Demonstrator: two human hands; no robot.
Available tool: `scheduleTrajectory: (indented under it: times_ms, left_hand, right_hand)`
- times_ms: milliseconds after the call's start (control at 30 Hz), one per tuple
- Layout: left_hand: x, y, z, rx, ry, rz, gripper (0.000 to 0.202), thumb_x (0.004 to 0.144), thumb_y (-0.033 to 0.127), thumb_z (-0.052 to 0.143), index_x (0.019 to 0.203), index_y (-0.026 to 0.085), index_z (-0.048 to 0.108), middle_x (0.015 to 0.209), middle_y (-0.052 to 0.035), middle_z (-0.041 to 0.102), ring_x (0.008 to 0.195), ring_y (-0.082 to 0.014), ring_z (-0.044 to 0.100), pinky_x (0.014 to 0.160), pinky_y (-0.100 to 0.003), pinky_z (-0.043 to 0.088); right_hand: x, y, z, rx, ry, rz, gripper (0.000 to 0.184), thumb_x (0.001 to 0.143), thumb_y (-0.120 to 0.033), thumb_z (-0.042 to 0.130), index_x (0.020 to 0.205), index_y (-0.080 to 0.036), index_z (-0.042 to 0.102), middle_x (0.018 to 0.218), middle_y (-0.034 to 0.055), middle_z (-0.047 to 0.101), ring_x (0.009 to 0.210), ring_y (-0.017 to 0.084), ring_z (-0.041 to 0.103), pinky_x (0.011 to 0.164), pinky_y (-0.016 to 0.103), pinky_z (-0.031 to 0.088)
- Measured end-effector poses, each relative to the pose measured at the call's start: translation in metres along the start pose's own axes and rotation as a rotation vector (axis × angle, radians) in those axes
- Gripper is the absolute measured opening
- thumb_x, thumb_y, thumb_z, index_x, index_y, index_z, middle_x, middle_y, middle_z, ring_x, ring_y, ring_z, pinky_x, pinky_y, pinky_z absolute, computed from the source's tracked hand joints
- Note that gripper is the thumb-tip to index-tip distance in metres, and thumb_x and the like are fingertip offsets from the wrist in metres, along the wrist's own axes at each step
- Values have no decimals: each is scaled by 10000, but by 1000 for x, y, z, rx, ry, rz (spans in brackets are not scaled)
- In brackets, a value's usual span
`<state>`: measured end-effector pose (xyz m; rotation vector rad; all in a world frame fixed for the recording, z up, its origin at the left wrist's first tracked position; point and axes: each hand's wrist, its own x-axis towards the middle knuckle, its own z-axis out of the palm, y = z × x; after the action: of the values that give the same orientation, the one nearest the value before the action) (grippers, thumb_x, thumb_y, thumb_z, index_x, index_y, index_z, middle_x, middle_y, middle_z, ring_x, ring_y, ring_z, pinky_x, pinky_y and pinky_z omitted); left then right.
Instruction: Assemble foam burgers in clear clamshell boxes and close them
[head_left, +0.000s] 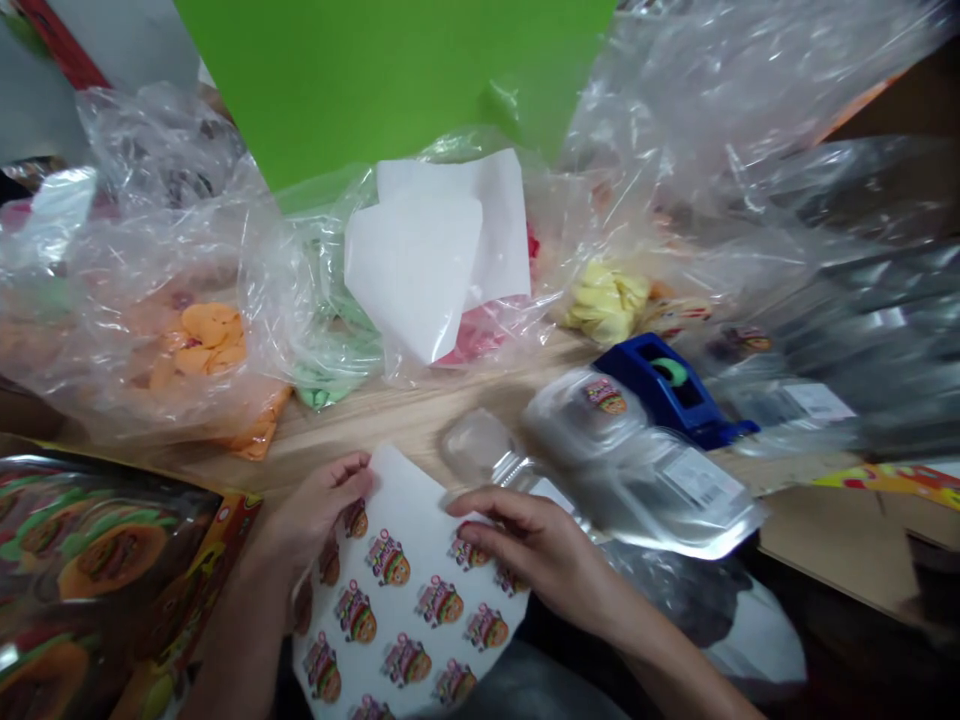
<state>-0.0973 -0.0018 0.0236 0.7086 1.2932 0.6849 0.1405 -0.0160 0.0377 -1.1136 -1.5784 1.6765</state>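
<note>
This looked like a packing workshop, with bagged orange pieces [212, 338] beyond the gripped sticker sheet [411, 610] and, right of the grip, clear containers [660, 492] and a blue tape dispenser [681, 408].

We see a white sheet [409, 590] patterned with repeated brown, green and red burger figures [441, 601], a bright green panel [397, 85], a dark blue tape dispenser [684, 405] with a mint-green core [677, 374], pale wood grain on the tabletop [337, 432], orange pieces [215, 342] and yellow pieces [607, 300].
</note>
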Motion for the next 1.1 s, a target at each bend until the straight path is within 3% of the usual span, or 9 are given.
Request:
scheduleTrajectory:
  times_ms: [200, 333, 400, 500, 633, 767, 867, 1033, 1100]
  left_hand:
    - [-1, -1, -4, 89, 20, -60, 360, 644, 476, 695, 743, 164, 545, 573, 51, 536, 476, -78, 479, 482, -187, 364]
    - [6, -2, -4, 225, -34, -33, 303, 717, 458, 624, 738, 164, 552, 584, 50, 529, 488, -76, 453, 487, -186, 343]
    - [10, 0, -4, 336, -39, 24, 263, 750, 431, 583, 730, 170, 557, 613, 46, 537, 533, -90, 471, 508, -191, 355]
    - [15, 3, -3, 576, 5, 138, 227, 784, 387, 536, 682, 185, 553, 625, 45, 534, 581, -111, 488, 534, -204, 362]
    - [25, 2, -7, 910, 86, 290, 206, 833, 337, 496, 694, 212, 582, 634, 38, 581, 603, -136, 525, 568, -231, 382]
    - [33, -8, -13, 1229, 114, 566, 179, 867, 207, 455, 840, 208, 632, 861, -20, 673, 823, -187, 573, 769, -304, 423]
    - [35, -19, -14, 1384, 121, 731, 233, 884, 134, 404, 933, 194, 623, 906, -36, 662, 866, -192, 550, 797, -324, 422]
    - [34, -34, -15, 1438, 294, 801, 228, 876, 103, 375, 895, 163, 594, 824, -49, 636, 810, -200, 543, 761, -342, 428]
    - [33, -38, -15, 1419, 357, 813, 232, 863, 97, 386, 980, 158, 577, 873, -58, 635, 831, -204, 541, 769, -350, 433]
  right_hand:
    - [-7, -2, 1, -440, -33, -316, 217, 890, -232, 500, 1025, -224, 669, 857, 33, 714, 774, 153, 668, 682, 260, 542]
    - [-11, -7, 0, -476, -92, -402, 272, 923, -210, 412, 978, -231, 677, 819, 31, 689, 734, 138, 640, 640, 245, 520]
    - [-10, -6, -7, -380, -52, -366, 240, 905, -257, 467, 877, -243, 704, 870, 38, 664, 781, 134, 632, 678, 242, 514]
    - [-5, 4, -25, -202, 186, -232, 199, 802, -363, 621, 675, -237, 708, 954, 49, 614, 908, 165, 609, 790, 279, 493]
    - [0, 28, -39, -12, 414, 16, 181, 700, -396, 700, 703, -215, 693, 804, 36, 646, 783, 170, 604, 737, 300, 482]
    - [4, 36, -27, 319, 429, 245, 235, 638, -414, 739, 745, -210, 691, 733, 9, 683, 692, 131, 599, 677, 259, 469]
    - [20, 29, -22, 474, 448, 249, 264, 591, -398, 767, 739, -201, 673, 725, -7, 682, 684, 114, 600, 679, 247, 462]
    - [54, 22, -30, 261, 322, 221, 382, 621, -294, 716, 966, -186, 592, 645, -36, 648, 617, 114, 573, 614, 254, 418]
    - [60, 25, -31, 192, 258, 253, 412, 638, -284, 684, 1013, -180, 546, 618, -43, 629, 580, 117, 553, 581, 258, 392]
